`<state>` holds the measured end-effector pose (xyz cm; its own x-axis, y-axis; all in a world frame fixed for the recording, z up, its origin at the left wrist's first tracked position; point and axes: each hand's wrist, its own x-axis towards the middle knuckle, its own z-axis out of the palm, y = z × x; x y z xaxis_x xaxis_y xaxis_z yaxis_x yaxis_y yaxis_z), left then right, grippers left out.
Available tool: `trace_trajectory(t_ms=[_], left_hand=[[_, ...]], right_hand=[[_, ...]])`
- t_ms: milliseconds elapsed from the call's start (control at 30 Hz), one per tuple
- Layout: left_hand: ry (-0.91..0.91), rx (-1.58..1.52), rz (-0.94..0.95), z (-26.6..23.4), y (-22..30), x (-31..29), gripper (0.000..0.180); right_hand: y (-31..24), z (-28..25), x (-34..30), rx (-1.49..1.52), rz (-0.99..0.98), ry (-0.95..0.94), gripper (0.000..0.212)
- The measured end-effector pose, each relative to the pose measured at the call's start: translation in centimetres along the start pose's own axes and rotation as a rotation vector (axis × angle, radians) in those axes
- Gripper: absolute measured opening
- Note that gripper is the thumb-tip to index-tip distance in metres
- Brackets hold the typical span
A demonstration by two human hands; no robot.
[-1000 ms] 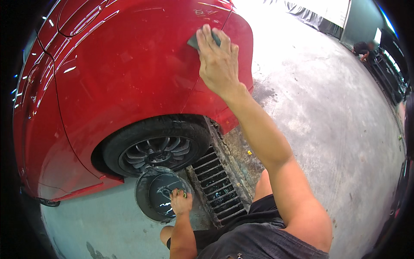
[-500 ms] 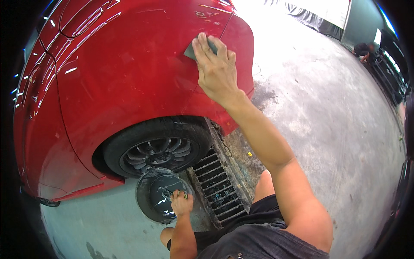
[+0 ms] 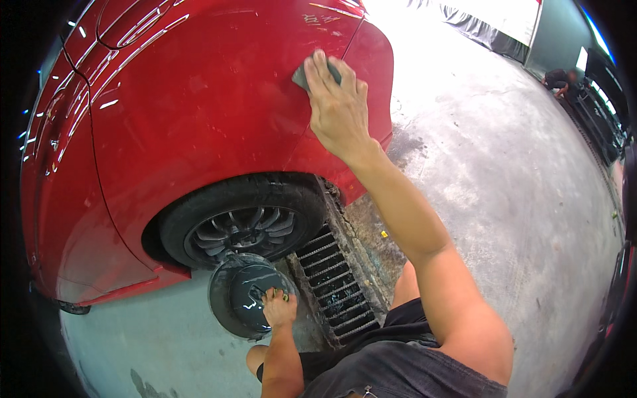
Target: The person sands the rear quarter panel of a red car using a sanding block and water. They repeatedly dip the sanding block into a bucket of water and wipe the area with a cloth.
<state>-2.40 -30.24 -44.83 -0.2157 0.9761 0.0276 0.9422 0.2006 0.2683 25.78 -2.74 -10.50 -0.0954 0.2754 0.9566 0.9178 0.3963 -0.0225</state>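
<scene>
My right hand [image 3: 337,106] presses a grey sanding sheet [image 3: 302,78] flat against the red car's rear fender [image 3: 219,99], above the wheel. Its fingers lie close together over the sheet, and the sheet's underside is hidden. Lower down, my left hand [image 3: 279,308] is closed around a small dark tool [image 3: 258,292] with a yellow-green part. That hand is over the near right side of a dark bucket [image 3: 223,302] holding dark liquid. My fingers cover much of the tool, so its exact kind cannot be made out.
The black-tyred wheel [image 3: 174,225] stands just beyond the bucket. A metal floor grate [image 3: 335,285] runs beside it, right of my left hand. Pale concrete floor [image 3: 491,172] extends to the right, where another person [image 3: 559,79] crouches by a dark car [image 3: 595,109].
My right hand and the grey sheet have shifted very slightly to the right on the red panel. My left hand stays over the bucket, still gripping the small tool.
</scene>
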Motion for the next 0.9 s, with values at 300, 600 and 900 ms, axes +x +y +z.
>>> trace_trajectory(t_ms=[300, 600, 900], left_hand=[[-0.050, -0.021, -0.051, -0.9, 0.8, -0.1, 0.040], [-0.023, 0.015, -0.013, -0.1, 0.0, -0.3, 0.040], [-0.039, 0.024, -0.024, -0.3, 0.1, -0.3, 0.038]], right_hand=[[1.0, -0.1, 0.6, -0.041, 0.021, -0.012, 0.048], [1.4, -0.5, 1.0, -0.034, -0.032, -0.016, 0.047], [0.6, -0.5, 1.5, 0.002, -0.051, -0.011, 0.050]])
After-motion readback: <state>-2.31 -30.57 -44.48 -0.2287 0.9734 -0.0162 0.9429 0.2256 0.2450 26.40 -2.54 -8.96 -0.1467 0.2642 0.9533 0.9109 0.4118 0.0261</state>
